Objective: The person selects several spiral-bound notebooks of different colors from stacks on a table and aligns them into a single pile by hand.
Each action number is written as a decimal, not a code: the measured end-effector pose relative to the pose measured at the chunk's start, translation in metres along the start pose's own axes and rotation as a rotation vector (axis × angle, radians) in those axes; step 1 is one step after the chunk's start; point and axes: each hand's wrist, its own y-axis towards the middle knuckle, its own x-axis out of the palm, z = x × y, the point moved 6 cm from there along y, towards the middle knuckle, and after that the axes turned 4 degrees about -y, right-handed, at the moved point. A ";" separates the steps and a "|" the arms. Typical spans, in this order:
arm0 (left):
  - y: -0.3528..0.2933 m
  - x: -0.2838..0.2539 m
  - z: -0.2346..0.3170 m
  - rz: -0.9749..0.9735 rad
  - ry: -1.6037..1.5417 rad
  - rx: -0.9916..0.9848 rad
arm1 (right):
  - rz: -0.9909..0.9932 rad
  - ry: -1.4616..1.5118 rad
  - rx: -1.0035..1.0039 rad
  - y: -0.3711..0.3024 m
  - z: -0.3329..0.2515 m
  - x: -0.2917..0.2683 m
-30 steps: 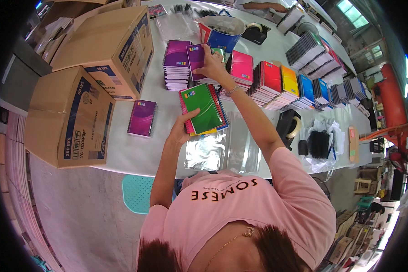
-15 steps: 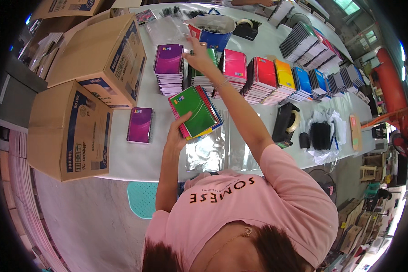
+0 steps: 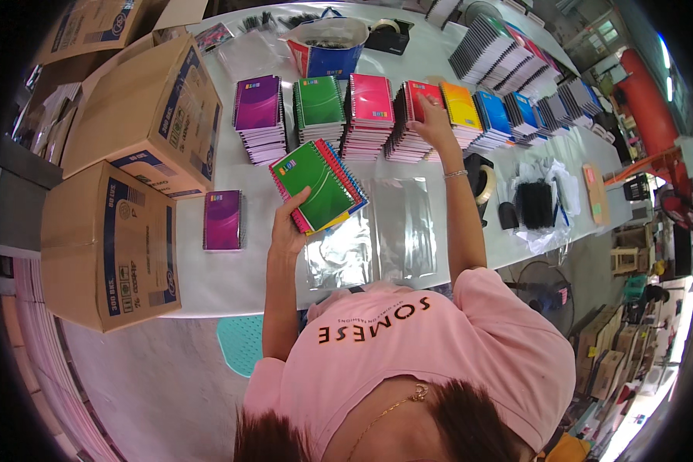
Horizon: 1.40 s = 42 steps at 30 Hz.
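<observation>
My left hand (image 3: 288, 225) grips a fanned bundle of spiral notebooks, thumb across the green notebook (image 3: 319, 189) on top; red, blue and yellow edges peek out beneath. My right hand (image 3: 434, 125) reaches over the stack of red notebooks (image 3: 405, 137), fingers stretched on or just above its top cover; contact is hard to make out. In the same row stand stacks of purple notebooks (image 3: 258, 104), green notebooks (image 3: 318, 100), pink notebooks (image 3: 371, 100), yellow notebooks (image 3: 462, 105) and blue notebooks (image 3: 488, 112). A single purple notebook (image 3: 223, 220) lies apart at the left.
Clear plastic sleeves (image 3: 404, 231) lie before me. Cardboard boxes (image 3: 73, 246) crowd the left. A tape dispenser (image 3: 479, 185) stands near my right forearm, another tape dispenser (image 3: 389, 38) behind the row. A blue-and-red container (image 3: 327, 58) and taller notebook stacks (image 3: 481, 50) stand farther back.
My right hand has moved right, from beside the purple and green stacks to the red stack. My left hand still holds the bundle, nearly in place.
</observation>
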 end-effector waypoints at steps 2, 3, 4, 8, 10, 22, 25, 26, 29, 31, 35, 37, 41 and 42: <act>-0.001 0.007 -0.002 0.003 -0.003 -0.009 | -0.003 0.071 -0.083 -0.011 0.007 0.006; 0.001 0.007 -0.003 0.018 0.016 -0.007 | 0.050 0.049 -0.165 -0.021 0.002 0.005; 0.005 0.007 -0.004 0.034 0.035 -0.006 | 0.103 0.027 -0.247 -0.029 -0.003 0.003; 0.021 0.013 -0.019 0.001 0.071 -0.036 | 0.095 0.280 -0.140 -0.040 0.009 -0.023; 0.023 0.019 -0.027 -0.010 0.081 -0.049 | 0.110 0.527 0.068 -0.052 -0.003 -0.047; 0.034 0.066 -0.081 -0.182 0.001 -0.162 | 0.122 0.881 -0.486 -0.113 -0.083 -0.117; 0.035 0.068 -0.095 -0.167 -0.020 -0.236 | -0.317 1.162 -0.429 -0.102 -0.071 -0.110; 0.032 0.068 -0.101 -0.194 -0.022 -0.264 | -0.369 1.064 -0.486 -0.098 -0.066 -0.106; 0.027 0.053 -0.121 -0.028 0.350 -0.198 | -0.559 0.817 -0.572 -0.076 -0.045 -0.095; 0.031 0.069 -0.140 -0.052 0.258 -0.274 | -0.347 0.710 -0.411 -0.046 0.010 -0.083; 0.038 0.077 -0.159 -0.039 0.165 -0.254 | 0.067 0.056 -0.346 -0.010 0.087 -0.065; 0.042 0.078 -0.162 -0.019 0.136 -0.193 | -0.019 0.087 -0.352 -0.015 0.104 -0.052; 0.046 0.077 -0.163 0.020 0.114 -0.073 | -0.067 0.220 -0.298 -0.031 0.120 -0.052; 0.046 0.076 -0.161 0.028 0.115 -0.043 | -0.072 0.283 -0.282 -0.036 0.118 -0.055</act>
